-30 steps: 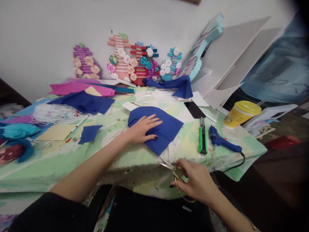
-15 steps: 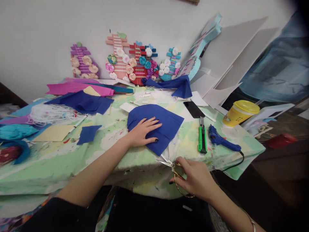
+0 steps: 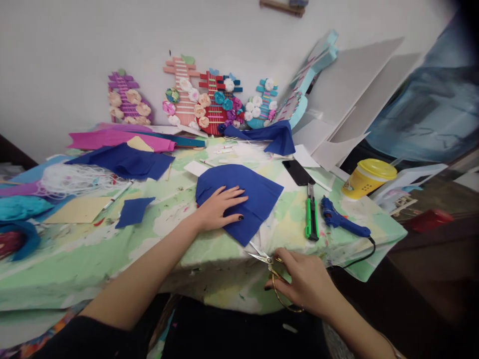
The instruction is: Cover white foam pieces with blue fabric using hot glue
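My left hand (image 3: 220, 207) lies flat with spread fingers on a piece of dark blue paper or cloth (image 3: 258, 192), which has a rounded far edge and a pointed near corner. A bit of white card (image 3: 192, 168) pokes out past its left far side. In my right hand (image 3: 305, 279) is a pair of gold-handled scissors (image 3: 267, 259), held at the table's front edge. Their blades are parted and point left, close to the blue piece's near corner; whether they touch it I cannot tell.
A green box cutter (image 3: 311, 219), a blue glue gun (image 3: 342, 219) with its cord, a black phone (image 3: 297, 172) and a yellow-lidded cup (image 3: 368, 177) stand or lie to the right. Left are a small blue scrap (image 3: 134, 212) and white string (image 3: 75, 178). Decorated guitar shapes (image 3: 215, 102) lean on the wall.
The view has tilted slightly, so the whole scene sits a little lower and further left. Both hands, the blue piece and the parted scissors keep nearly the same positions on the table.
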{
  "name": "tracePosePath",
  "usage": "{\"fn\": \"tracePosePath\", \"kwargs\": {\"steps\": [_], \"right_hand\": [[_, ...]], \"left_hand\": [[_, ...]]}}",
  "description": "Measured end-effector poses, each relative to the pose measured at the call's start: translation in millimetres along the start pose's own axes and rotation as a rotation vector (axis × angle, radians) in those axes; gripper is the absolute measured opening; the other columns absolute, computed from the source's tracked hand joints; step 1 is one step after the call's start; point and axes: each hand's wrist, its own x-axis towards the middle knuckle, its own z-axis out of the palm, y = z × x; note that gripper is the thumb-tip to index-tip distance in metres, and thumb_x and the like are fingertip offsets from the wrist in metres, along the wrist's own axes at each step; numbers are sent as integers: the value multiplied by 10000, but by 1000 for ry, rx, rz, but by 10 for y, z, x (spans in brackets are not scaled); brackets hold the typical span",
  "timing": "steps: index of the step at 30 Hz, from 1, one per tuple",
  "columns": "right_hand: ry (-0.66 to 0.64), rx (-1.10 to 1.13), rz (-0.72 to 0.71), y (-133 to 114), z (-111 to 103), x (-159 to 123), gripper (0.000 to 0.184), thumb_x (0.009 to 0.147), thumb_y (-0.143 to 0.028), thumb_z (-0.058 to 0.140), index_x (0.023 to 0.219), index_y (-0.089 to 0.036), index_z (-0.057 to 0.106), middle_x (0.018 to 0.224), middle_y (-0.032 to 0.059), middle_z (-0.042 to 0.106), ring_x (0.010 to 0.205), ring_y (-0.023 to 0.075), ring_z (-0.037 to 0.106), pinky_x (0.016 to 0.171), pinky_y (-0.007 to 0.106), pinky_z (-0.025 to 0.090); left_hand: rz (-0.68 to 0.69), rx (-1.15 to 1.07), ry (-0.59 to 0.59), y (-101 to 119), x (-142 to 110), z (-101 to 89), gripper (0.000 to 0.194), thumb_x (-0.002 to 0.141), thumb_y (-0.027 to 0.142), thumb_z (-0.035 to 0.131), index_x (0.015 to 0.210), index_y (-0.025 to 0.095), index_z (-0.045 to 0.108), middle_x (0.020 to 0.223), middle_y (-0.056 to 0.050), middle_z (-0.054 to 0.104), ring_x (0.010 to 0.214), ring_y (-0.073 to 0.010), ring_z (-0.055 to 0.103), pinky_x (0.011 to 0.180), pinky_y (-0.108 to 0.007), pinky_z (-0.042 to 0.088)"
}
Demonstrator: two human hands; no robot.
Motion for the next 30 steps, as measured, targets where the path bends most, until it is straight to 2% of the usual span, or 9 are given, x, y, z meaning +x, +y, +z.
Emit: {"fn": "tracePosePath", "kwargs": {"steps": [9, 13, 18, 23, 27, 30], "right_hand": [[29, -11, -50, -163, 38, 110, 401, 743, -517, 659, 942, -200, 516, 770, 22, 678, 683, 215, 643, 534, 279, 265], [19, -6, -48, -222, 27, 142, 421, 749, -500, 658, 982, -187, 498, 777, 32, 683, 692, 221, 649, 536, 280, 269], [-12, 38, -63, -194, -6, 150, 387, 765, -498, 637, 965, -198, 499, 786, 33, 689, 686, 215, 652, 537, 277, 273], [-41, 69, -58, -141, -5, 141, 401, 747, -509, 658, 956, -206, 499, 774, 18, 689, 673, 208, 648, 537, 264, 275], [-39, 88, -43, -158, 16, 151, 388, 769, -503, 643, 964, -200, 499, 774, 20, 687, 669, 202, 643, 553, 256, 301], [-27, 98, -46, -177, 24, 169, 371, 780, -490, 637, 962, -194, 508, 754, 21, 682, 637, 188, 631, 549, 250, 302]], "left_hand": [[-11, -3, 15, 18, 3, 1, 449, 919, 447, 424, 1338, 288, 449, 1464, -38, 375, 1382, -212, 276, 1129, -494, 150], [-15, 11, 22, 25, 0, 9, 480, 896, 474, 460, 1339, 289, 450, 1466, -48, 371, 1379, -225, 281, 1125, -496, 156], [20, 41, 3, 27, 4, 3, 597, 814, 538, 559, 1351, 310, 434, 1479, -66, 344, 1381, -259, 270, 1120, -514, 139], [17, 17, -1, 46, -6, -16, 564, 841, 508, 540, 1354, 301, 429, 1476, -69, 351, 1383, -257, 265, 1121, -524, 132], [12, -61, 73, 49, -21, 1, 445, 913, 412, 450, 1336, 275, 454, 1460, -56, 380, 1380, -220, 280, 1128, -495, 173], [31, -128, 193, 15, -9, 18, 374, 928, 349, 418, 1261, 229, 539, 1402, -74, 461, 1353, -215, 337, 1120, -467, 236]]}}
